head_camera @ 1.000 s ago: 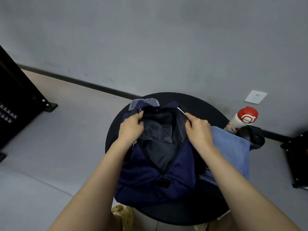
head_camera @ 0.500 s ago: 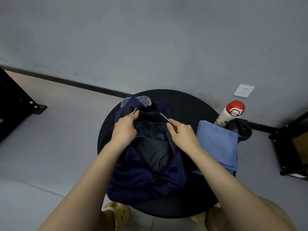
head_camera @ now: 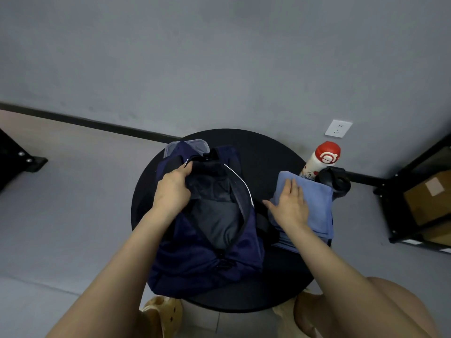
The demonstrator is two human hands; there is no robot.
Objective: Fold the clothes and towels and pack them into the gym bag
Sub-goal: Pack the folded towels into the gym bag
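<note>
Left hand (head_camera: 172, 189) grips bag (head_camera: 207, 259) rim; right hand (head_camera: 290, 203) flat on towel (head_camera: 319, 206).

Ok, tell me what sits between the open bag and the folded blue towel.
In the head view, a black strap of the gym bag lies between it and the blue towel.

gym bag (head_camera: 195, 259): navy, dark grey lining, white trim on the opening | towel (head_camera: 319, 206): plain light blue | tabletop (head_camera: 266, 152): black | bottle (head_camera: 322, 159): white, red cap | wall: grey | socket (head_camera: 338, 128): white
</note>
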